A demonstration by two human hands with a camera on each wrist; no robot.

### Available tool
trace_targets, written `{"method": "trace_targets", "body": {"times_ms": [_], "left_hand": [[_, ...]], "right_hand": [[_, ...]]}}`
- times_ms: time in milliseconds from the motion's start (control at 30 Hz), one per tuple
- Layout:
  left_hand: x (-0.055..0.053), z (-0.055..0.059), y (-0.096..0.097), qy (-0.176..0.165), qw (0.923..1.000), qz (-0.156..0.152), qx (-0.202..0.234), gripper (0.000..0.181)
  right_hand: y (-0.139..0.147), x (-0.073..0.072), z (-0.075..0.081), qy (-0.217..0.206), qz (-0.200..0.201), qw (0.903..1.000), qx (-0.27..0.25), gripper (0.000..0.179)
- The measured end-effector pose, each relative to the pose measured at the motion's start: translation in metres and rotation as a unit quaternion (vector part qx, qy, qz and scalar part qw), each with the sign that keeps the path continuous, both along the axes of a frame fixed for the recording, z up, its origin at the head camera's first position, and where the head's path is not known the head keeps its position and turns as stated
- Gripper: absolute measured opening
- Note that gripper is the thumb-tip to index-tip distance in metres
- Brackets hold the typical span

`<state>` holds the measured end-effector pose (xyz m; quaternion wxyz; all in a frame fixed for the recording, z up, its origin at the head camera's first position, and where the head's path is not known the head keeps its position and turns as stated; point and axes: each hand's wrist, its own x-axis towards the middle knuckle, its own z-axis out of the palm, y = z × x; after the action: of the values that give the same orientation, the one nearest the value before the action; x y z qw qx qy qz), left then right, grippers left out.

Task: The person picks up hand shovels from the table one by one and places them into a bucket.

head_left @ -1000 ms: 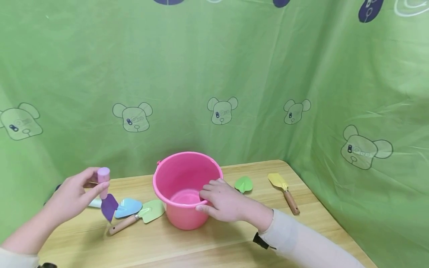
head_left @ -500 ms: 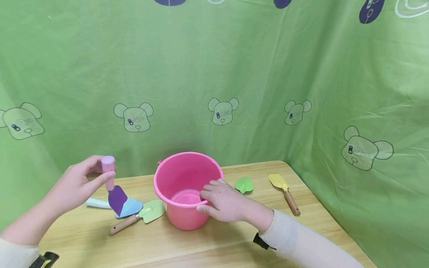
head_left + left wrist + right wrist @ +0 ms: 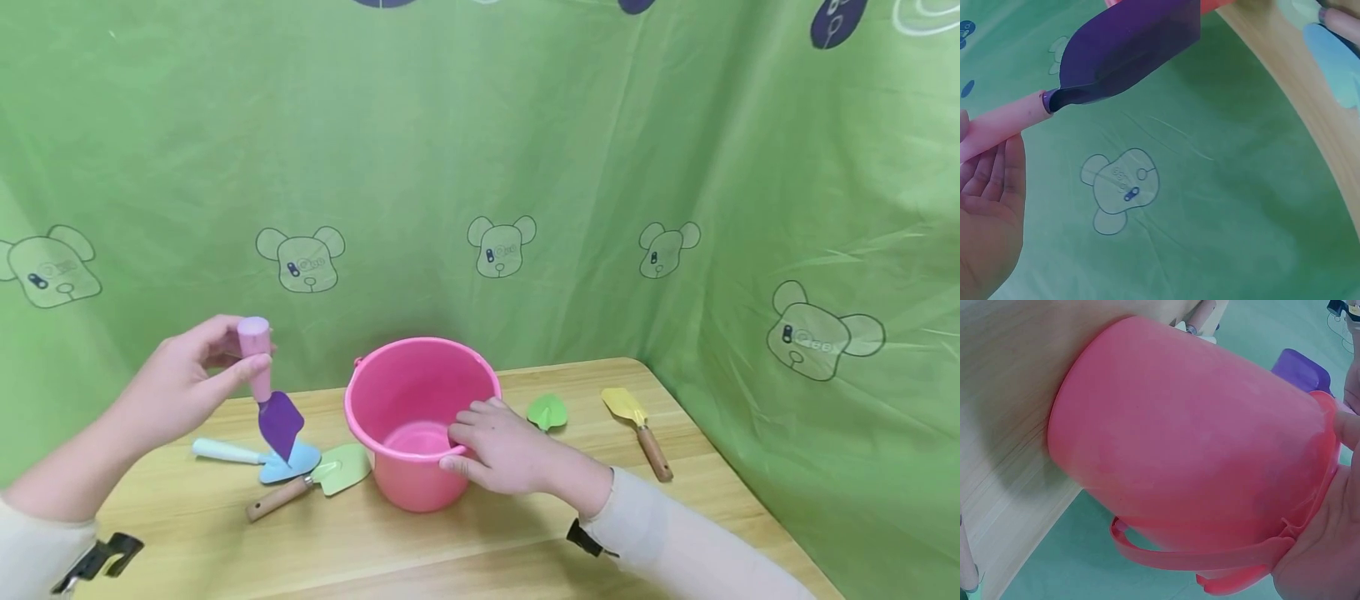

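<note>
My left hand pinches the pink handle of a small purple trowel and holds it above the table, blade pointing down, left of the bucket. In the left wrist view the trowel's purple blade extends away from the fingers. A pink bucket stands upright on the table, with nothing visible inside. My right hand grips its right rim, thumb outside and fingers over the edge. The bucket's strap handle hangs down its side in the right wrist view.
Left of the bucket lie a blue trowel and a pale green trowel with a wooden handle, close together. To its right are a green trowel, partly hidden, and a yellow trowel. Green cloth surrounds the wooden table.
My left hand has risen and moved right with the purple trowel, uncovering the blue trowel's handle. My right hand keeps its hold on the bucket rim.
</note>
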<state>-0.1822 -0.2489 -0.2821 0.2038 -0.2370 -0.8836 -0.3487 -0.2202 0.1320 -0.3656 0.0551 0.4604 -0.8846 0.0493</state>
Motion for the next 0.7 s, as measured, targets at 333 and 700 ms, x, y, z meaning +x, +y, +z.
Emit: {"method": "trace_targets", "body": {"times_ms": [333, 700], "left_hand": [[-0.001, 0.018, 0.010, 0.007, 1.0000, -0.004, 0.006, 0.027], [-0.001, 0.041, 0.025, -0.017, 0.9990, -0.003, 0.042, 0.026]], "right_hand": [[0.000, 0.001, -0.001, 0.000, 0.000, 1.0000, 0.000, 0.033], [-0.001, -0.001, -0.001, -0.006, -0.004, 1.0000, 0.000, 0.035]]}}
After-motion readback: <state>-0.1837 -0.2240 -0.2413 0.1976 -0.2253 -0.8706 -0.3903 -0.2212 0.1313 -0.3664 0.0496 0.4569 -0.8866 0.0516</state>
